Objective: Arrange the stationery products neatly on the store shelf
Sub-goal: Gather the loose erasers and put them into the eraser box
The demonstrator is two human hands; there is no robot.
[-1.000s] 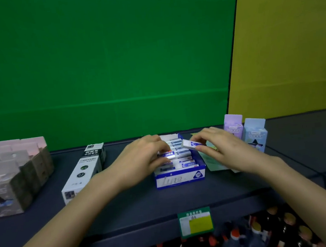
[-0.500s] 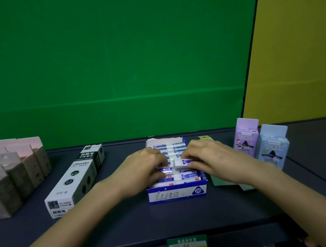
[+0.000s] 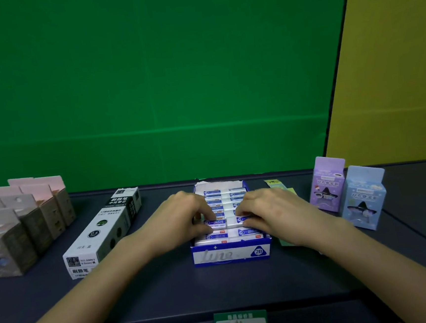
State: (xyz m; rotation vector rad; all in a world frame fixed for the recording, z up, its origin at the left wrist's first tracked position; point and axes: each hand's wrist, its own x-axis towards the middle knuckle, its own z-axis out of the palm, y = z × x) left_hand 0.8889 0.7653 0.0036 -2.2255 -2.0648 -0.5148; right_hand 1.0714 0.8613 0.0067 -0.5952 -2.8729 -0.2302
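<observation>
We see the left hand (image 3: 181, 220), fingers curled, pinching an eraser (image 3: 214, 223) in the blue box (image 3: 230, 254) in the middle of the shelf (image 3: 166, 289). The right hand (image 3: 278, 212) pinches the next eraser (image 3: 234, 221), just to its right.

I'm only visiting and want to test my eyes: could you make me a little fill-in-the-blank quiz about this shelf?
1. The left hand and right hand pinch erasers in a blue box marked ____.
2. The long white and black box lies to that box's ____.
3. The tall box beside the light blue box is ____.
4. The backdrop behind the shelf is mostly ____.
Missing words: 2B; left; purple; green.
</observation>
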